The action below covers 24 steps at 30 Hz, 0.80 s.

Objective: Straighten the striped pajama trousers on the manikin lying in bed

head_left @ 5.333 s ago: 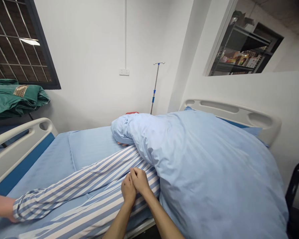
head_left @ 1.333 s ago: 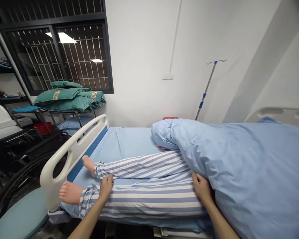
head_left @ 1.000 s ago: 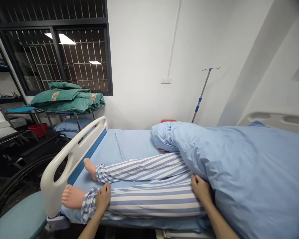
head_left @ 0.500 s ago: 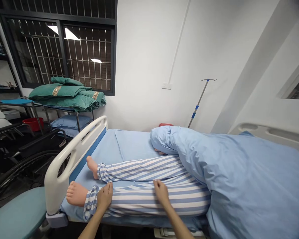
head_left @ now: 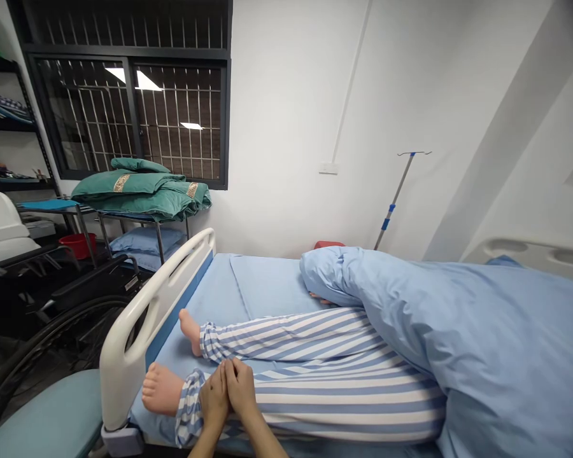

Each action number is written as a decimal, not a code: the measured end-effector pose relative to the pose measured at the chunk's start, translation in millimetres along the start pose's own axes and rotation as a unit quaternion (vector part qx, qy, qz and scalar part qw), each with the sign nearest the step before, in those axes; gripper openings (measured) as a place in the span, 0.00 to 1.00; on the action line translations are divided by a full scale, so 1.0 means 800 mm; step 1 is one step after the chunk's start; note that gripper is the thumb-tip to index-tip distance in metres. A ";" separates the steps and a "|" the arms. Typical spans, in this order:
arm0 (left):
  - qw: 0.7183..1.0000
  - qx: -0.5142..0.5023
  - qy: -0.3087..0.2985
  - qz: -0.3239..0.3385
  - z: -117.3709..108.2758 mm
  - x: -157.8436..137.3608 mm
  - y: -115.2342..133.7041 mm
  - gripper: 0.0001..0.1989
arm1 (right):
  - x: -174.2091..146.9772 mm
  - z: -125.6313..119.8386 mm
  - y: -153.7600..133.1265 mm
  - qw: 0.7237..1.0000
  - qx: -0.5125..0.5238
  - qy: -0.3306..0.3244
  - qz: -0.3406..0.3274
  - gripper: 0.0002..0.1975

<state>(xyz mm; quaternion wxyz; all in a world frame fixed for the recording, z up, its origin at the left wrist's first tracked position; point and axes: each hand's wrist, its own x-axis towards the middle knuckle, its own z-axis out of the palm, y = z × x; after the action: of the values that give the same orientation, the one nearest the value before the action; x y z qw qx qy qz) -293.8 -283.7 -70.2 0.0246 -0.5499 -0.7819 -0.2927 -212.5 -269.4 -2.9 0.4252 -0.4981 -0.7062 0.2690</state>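
A manikin in blue-and-white striped trousers (head_left: pixel 344 401) lies on the bed with both bare feet showing. My left hand (head_left: pixel 214 395) rests on the near lower leg, just above the bunched trouser cuff (head_left: pixel 190 401), its fingers curled over the leg. Right beside it, touching it, my right hand (head_left: pixel 241 385) is wrapped over the same shin, with its fingertips hidden. The near foot (head_left: pixel 162 389) points towards the footboard; the far foot (head_left: pixel 190 331) lies behind it. A light blue quilt (head_left: pixel 410 305) is folded back over the upper legs and body.
The white footboard (head_left: pixel 119 356) rises at the left, beside a teal seat (head_left: pixel 42 413) and a wheelchair (head_left: pixel 76 305). Green folded bedding (head_left: pixel 143 191) is stacked under the window. Behind the bed stand an IV pole (head_left: pixel 395 197) and something red (head_left: pixel 328 244).
My right hand has moved left from near the knee to the lower leg, against my left hand. My left hand stays near the cuff. The view has shifted slightly.
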 end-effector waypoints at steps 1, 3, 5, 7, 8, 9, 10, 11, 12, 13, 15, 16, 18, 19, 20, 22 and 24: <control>1.000 -0.001 0.004 0.001 0.003 0.001 0.000 0.17 | -0.001 0.001 0.006 1.000 -0.014 0.003 0.008 0.20; 1.000 -0.007 0.008 0.004 0.007 0.002 -0.001 0.17 | -0.005 0.003 0.015 0.999 -0.043 0.009 0.022 0.18; 1.000 -0.018 0.003 0.007 0.009 0.002 -0.002 0.17 | -0.008 0.005 0.018 0.998 -0.059 0.012 0.032 0.18; 1.000 -0.026 -0.011 0.005 0.009 0.001 -0.003 0.17 | -0.009 0.005 0.017 0.998 -0.056 0.011 0.033 0.18; 0.999 -0.032 -0.018 0.003 0.008 0.001 -0.003 0.17 | -0.008 0.005 0.016 0.998 -0.050 0.010 0.033 0.19; 0.999 -0.040 -0.024 0.002 0.007 0.000 -0.003 0.17 | -0.007 0.004 0.015 0.998 -0.043 0.008 0.034 0.19; 0.998 -0.050 -0.028 -0.002 0.006 0.000 -0.003 0.18 | -0.006 0.004 0.014 0.999 -0.036 0.007 0.034 0.20; 0.998 -0.062 -0.030 -0.008 0.004 0.000 -0.002 0.18 | -0.004 0.004 0.013 0.999 -0.028 0.006 0.036 0.20; 0.996 -0.077 -0.032 -0.018 0.002 0.002 0.000 0.17 | -0.003 0.004 0.013 0.999 -0.021 0.006 0.039 0.20; 0.994 -0.095 -0.036 -0.029 -0.001 0.004 0.002 0.17 | -0.002 0.004 0.013 0.999 -0.012 0.007 0.042 0.20; 0.987 -0.141 -0.049 -0.057 -0.011 0.013 0.009 0.16 | 0.000 0.004 0.013 0.999 0.003 0.013 0.051 0.21; 0.981 -0.170 -0.056 -0.073 -0.018 0.019 0.015 0.16 | 0.001 0.004 0.014 0.998 0.009 0.016 0.054 0.21; 0.966 -0.231 -0.062 -0.101 -0.034 0.032 0.029 0.17 | 0.002 0.005 0.015 0.998 0.021 0.023 0.057 0.21; 0.957 -0.262 -0.060 -0.112 -0.043 0.039 0.037 0.17 | 0.002 0.005 0.015 0.998 0.030 0.024 0.056 0.22; 0.947 -0.292 -0.053 -0.121 -0.050 0.045 0.046 0.18 | 0.002 0.005 0.016 0.997 0.043 0.025 0.056 0.22; 0.925 -0.354 -0.031 -0.133 -0.060 0.054 0.062 0.18 | 0.002 0.006 0.019 0.995 0.079 0.029 0.053 0.22; 0.898 -0.413 -0.011 -0.152 -0.060 0.057 0.073 0.20 | 0.003 0.006 0.022 0.992 0.113 0.035 0.053 0.23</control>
<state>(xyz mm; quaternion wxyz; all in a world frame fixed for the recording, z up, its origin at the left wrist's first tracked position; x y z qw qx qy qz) -274.1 -255.7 11.1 -0.2579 -0.3885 -0.6647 -0.5837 -208.6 -260.8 -18.6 0.4882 -0.4931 -0.6285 0.3515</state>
